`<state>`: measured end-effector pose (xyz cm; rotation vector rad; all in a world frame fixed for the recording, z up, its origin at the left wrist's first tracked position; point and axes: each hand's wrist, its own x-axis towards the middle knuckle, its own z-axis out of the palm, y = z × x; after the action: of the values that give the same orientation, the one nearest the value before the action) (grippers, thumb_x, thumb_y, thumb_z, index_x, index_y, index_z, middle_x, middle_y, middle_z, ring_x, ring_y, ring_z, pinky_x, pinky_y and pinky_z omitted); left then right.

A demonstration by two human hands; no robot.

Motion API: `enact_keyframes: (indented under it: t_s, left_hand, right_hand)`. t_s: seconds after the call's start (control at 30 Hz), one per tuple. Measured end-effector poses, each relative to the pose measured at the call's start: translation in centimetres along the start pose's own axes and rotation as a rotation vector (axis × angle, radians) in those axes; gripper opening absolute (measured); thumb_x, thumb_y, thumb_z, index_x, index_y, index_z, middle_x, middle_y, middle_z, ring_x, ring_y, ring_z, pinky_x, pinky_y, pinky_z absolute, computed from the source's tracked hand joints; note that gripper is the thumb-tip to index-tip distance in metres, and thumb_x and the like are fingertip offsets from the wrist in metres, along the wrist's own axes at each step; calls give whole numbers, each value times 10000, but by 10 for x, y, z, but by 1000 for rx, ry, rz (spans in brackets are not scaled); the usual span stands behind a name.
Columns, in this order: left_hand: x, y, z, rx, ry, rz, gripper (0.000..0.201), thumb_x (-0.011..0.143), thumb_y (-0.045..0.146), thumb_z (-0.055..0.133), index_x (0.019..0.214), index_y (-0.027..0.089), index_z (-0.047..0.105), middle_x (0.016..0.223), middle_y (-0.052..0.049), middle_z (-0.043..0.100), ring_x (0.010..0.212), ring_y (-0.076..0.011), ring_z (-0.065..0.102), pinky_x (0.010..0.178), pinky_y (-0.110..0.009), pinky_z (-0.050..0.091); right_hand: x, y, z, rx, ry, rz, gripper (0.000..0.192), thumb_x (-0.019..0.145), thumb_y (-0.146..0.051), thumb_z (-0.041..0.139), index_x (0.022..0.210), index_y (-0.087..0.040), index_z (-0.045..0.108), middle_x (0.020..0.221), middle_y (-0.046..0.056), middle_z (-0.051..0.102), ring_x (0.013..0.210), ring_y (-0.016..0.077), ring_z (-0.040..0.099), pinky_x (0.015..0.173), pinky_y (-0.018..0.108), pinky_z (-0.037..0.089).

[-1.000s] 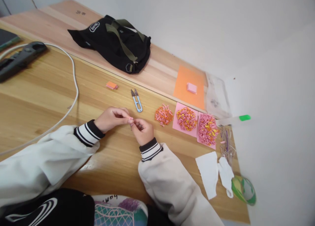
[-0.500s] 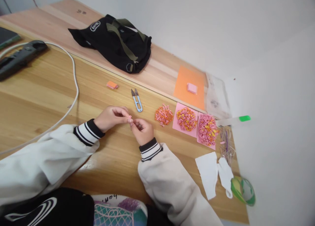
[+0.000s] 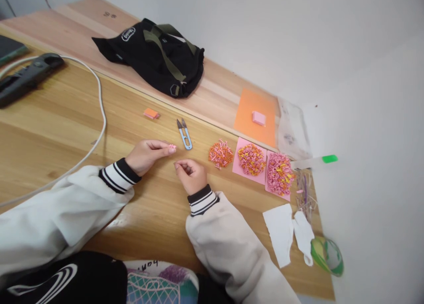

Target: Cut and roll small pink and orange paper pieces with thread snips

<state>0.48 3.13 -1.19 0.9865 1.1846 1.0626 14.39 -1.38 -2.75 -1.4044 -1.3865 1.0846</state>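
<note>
Surface: wooden desk [image 3: 66, 132] set against a white wall, in a corner.
Piece: tiny pink paper roll [image 3: 172, 146], pinched at the left hand's fingertips, just short of the thread snips [image 3: 184, 135].
Handling: probably feather-light, soft and easily crushed; best held lightly by its sides.
Left hand [image 3: 147, 155]: rests on the desk, thumb and forefinger closed on the roll.
Right hand [image 3: 191, 175]: curled loosely, fingertips together; whether it holds anything is too small to tell.
Nearby: three heaps of finished paper rolls [image 3: 251, 159] to the right.

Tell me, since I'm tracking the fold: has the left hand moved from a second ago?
Yes. The left hand with its pink piece pulled away from the right hand, toward the snips.
</note>
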Motion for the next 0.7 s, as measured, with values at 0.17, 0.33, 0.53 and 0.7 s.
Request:
enact_keyframes:
  t_s: [0.17, 0.33, 0.53, 0.7]
  left_hand:
    - [0, 0, -1, 16, -26, 12, 173, 513, 327, 757, 521, 183, 662, 571, -18, 646, 624, -150, 597, 684, -284, 503]
    - [-1, 1, 0, 9, -38, 6, 188, 521, 354, 753, 517, 187, 668, 557, -15, 640, 594, -130, 581, 698, -276, 495]
    - [-1, 1, -1, 14, -18, -10, 246, 407, 351, 792, 467, 181, 624, 528, -6, 624, 575, -134, 571, 655, -285, 497]
    - [-1, 3, 0, -20, 0, -42, 304, 357, 355, 801, 478, 166, 595, 553, -1, 618, 557, -118, 562, 615, -271, 480]
  right_hand:
    - [0, 2, 1, 4, -2, -2, 150, 686, -268, 543, 682, -152, 639, 548, -3, 580, 468, 89, 487, 474, 206, 407]
    - [0, 1, 1, 3, -7, 0, 163, 692, -281, 540, 683, -154, 641, 538, -6, 574, 466, 89, 487, 473, 204, 407]
    - [0, 1, 0, -10, -6, 6, 162, 698, -291, 538, 685, -166, 640, 545, -9, 585, 472, 90, 496, 478, 206, 414]
    - [0, 1, 0, -8, 0, 2, 166, 699, -299, 538, 680, -168, 636, 544, -7, 584, 473, 91, 494, 472, 205, 410]
